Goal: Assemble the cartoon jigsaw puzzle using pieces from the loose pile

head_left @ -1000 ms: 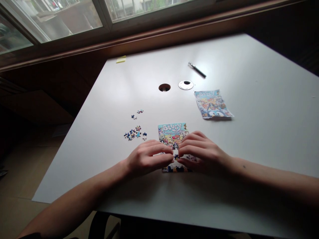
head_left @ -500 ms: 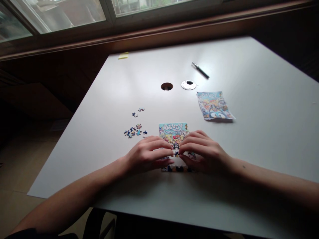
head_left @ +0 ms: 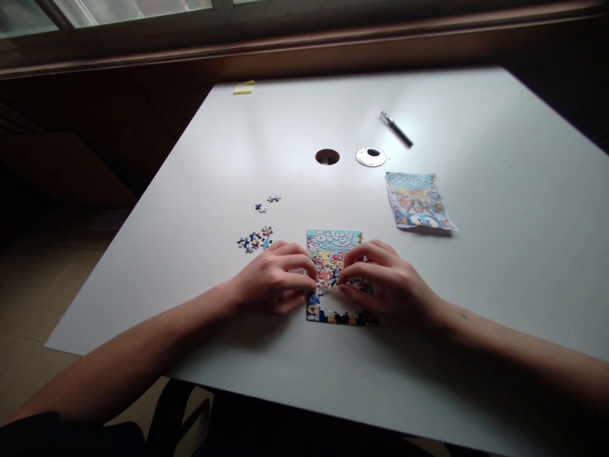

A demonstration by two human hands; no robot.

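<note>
A colourful jigsaw puzzle (head_left: 333, 240) lies flat on the white table, with an uncovered gap in its lower middle. My left hand (head_left: 280, 278) rests at the puzzle's left edge, fingers curved and apart, nothing visible in them. Over the right part of the puzzle is my right hand (head_left: 387, 279), its thumb and index fingertip close together at the gap's upper edge; whatever is between them is too small to make out. Several loose pieces (head_left: 252, 240) lie in a cluster beyond my left hand, with a few more (head_left: 273, 198) farther back.
A creased picture sheet (head_left: 419, 200) lies right of the puzzle. Behind it are a dark pen (head_left: 397, 130), a round metal cover (head_left: 371, 157) and a round hole (head_left: 327, 157) in the table (head_left: 200, 190). A yellow note (head_left: 244, 87) sits at the far edge.
My left hand has drawn back leftward from the middle of the puzzle, uncovering its left side. The small piece seen between my fingertips now appears up against the puzzle's assembled part. The view has shifted slightly.
</note>
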